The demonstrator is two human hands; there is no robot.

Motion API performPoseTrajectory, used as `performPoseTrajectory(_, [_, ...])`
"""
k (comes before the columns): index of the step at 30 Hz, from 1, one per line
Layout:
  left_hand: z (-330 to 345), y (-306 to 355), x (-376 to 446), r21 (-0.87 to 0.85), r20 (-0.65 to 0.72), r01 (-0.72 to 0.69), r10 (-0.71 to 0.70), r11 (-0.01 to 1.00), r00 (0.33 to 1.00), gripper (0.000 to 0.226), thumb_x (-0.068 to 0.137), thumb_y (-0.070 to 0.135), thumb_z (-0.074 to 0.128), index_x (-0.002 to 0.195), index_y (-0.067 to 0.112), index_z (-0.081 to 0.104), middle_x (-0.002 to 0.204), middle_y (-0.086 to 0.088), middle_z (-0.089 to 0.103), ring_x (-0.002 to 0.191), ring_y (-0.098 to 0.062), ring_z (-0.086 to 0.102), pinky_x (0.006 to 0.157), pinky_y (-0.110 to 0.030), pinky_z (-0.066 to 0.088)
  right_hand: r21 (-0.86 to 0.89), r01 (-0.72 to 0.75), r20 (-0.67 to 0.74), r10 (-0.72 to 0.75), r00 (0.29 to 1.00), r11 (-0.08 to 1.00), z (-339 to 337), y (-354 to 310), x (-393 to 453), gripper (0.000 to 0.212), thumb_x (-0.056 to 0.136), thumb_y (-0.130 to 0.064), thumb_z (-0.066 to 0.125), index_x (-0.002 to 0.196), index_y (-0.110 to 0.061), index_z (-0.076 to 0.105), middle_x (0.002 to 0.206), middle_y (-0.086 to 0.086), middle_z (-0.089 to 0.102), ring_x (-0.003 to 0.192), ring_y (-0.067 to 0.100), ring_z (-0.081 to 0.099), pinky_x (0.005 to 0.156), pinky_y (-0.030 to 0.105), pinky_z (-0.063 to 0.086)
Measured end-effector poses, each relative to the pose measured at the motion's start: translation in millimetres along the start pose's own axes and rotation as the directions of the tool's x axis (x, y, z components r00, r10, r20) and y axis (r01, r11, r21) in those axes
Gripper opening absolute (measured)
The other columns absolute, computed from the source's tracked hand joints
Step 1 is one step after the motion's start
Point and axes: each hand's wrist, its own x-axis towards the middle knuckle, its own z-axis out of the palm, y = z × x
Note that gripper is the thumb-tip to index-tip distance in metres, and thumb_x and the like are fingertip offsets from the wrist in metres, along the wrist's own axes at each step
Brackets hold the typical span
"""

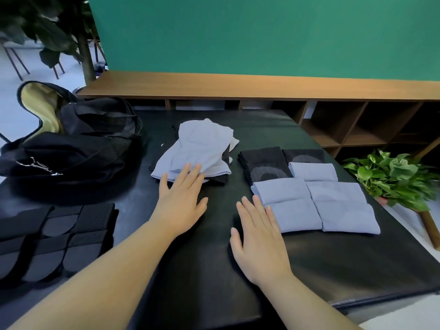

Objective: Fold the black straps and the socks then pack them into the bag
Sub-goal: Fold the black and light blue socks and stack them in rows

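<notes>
Two hands lie flat before us on the black table (309,270), fingers straight and holding nothing. Our left hand (182,198) reaches forward, its fingertips (190,169) resting on the near edge of the loose pile (197,151) of pale blue socks, with dark cloth showing under that pile. Our right hand (258,236) is spread wide on the table, its fingers touching or just beside the near-left folded blue sock.

Folded socks (316,206) sit to the right in a tidy block: five pale blue ones toward us and two black ones (269,166) behind them, edges touching. Folded straps (54,239), black with grey ends, lie in rows at the near-left corner, well apart from the socks. Behind them stands the black bag (78,144), slumped, its mouth open and a yellowish lining showing at the far side.

We see a wooden shelf (262,88) beyond the table under a green wall (262,32), and a leafy plant (395,177) just off the right edge.
</notes>
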Motion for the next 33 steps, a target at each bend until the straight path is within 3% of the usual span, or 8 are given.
performPoseTrajectory(5, [8.9,-12.8,-36.8,0.083,-0.217,-0.139,0.154,0.987,0.964,0.056,0.074,0.025,0.075,0.126,0.008,0.059,0.143,-0.005,0.046,0.135,-0.017,0.030,0.100,-0.060,0.033,0.020,0.002,-0.033,-0.001,0.999,1.000,-0.2,-0.2,-0.8,0.054,0.086,-0.035,0.035,0.130,-0.013,0.056,0.139,0.001,0.052,0.136,0.018,0.039,0.110,0.034,0.017])
performPoseTrajectory(13, [20.1,-18.8,-95.3,0.026,-0.406,-0.266,0.253,0.964,0.878,0.039,0.085,0.020,0.037,0.120,0.017,0.053,0.133,0.004,0.052,0.131,-0.014,0.037,0.104,-0.050,0.025,0.044,0.126,-0.109,-0.121,0.987,0.991,-4.2,-0.7,-2.0,0.051,0.084,-0.031,0.041,0.130,-0.014,0.054,0.136,0.000,0.055,0.128,0.019,0.049,0.110,0.034,0.026])
performPoseTrajectory(16, [18.4,-10.5,-113.7,-0.018,-0.420,-0.297,0.262,0.955,0.869,0.036,0.085,0.021,0.039,0.117,0.019,0.056,0.129,0.006,0.056,0.130,-0.012,0.040,0.106,-0.049,0.026,0.093,0.205,-0.124,-0.193,0.973,0.974,-5.4,-1.7,-4.4,0.056,0.075,-0.026,0.070,0.129,-0.018,0.055,0.131,-0.003,0.057,0.108,0.016,0.060,0.087,0.032,0.050])
performPoseTrajectory(19, [14.3,-2.5,-127.3,-0.027,-0.401,-0.378,0.337,0.925,0.852,0.035,0.083,0.022,0.043,0.115,0.024,0.058,0.123,0.011,0.058,0.130,-0.010,0.042,0.105,-0.046,0.029,0.158,0.250,-0.091,-0.237,0.967,0.955,-3.5,-3.8,-8.7,0.072,0.067,-0.022,0.079,0.131,-0.025,0.047,0.131,-0.002,0.056,0.097,0.016,0.062,0.072,0.031,0.054])
performPoseTrajectory(24, [8.8,4.0,-139.1,-0.057,-0.324,-0.532,0.488,0.845,0.811,0.044,0.080,0.015,0.044,0.120,0.030,0.051,0.125,0.016,0.055,0.128,-0.009,0.044,0.101,-0.037,0.035,0.217,0.215,-0.043,-0.211,0.977,0.952,-3.9,-18.3,-25.1,0.051,0.071,-0.024,0.041,0.117,-0.033,0.059,0.114,-0.005,0.066,0.101,0.017,0.064,0.072,0.032,0.055])
performPoseTrajectory(27, [8.0,5.4,-140.9,-0.165,-0.300,-0.463,0.403,0.871,0.865,0.049,0.082,0.014,0.042,0.128,0.029,0.047,0.134,0.016,0.049,0.131,-0.006,0.040,0.103,-0.034,0.033,0.232,0.220,-0.019,-0.221,0.975,0.948,-0.7,-24.5,-33.2,0.048,0.072,-0.019,0.037,0.104,-0.034,0.070,0.108,-0.009,0.069,0.103,0.017,0.066,0.076,0.032,0.056])
performPoseTrajectory(31, [3.7,0.9,-141.9,-0.547,-0.309,-0.189,0.014,0.816,0.951,0.039,0.093,0.037,0.034,0.131,0.036,0.042,0.137,0.026,0.040,0.130,0.007,0.032,0.104,-0.030,0.032,0.300,0.237,-0.018,-0.243,0.970,0.924,-0.1,-24.7,-40.0,0.057,0.062,-0.001,0.050,0.106,-0.030,0.071,0.114,-0.006,0.069,0.109,0.021,0.064,0.088,0.030,0.047])
performPoseTrajectory(33, [4.2,-4.1,-139.7,-0.662,-0.276,-0.097,-0.121,0.744,0.954,0.038,0.091,0.047,0.030,0.126,0.043,0.043,0.135,0.030,0.041,0.132,0.010,0.028,0.108,-0.033,0.032,0.386,0.232,0.036,-0.265,0.964,0.893,-2.4,-23.2,-45.5,0.061,0.068,0.004,0.046,0.114,-0.028,0.068,0.126,-0.004,0.062,0.123,0.021,0.054,0.101,0.029,0.033])
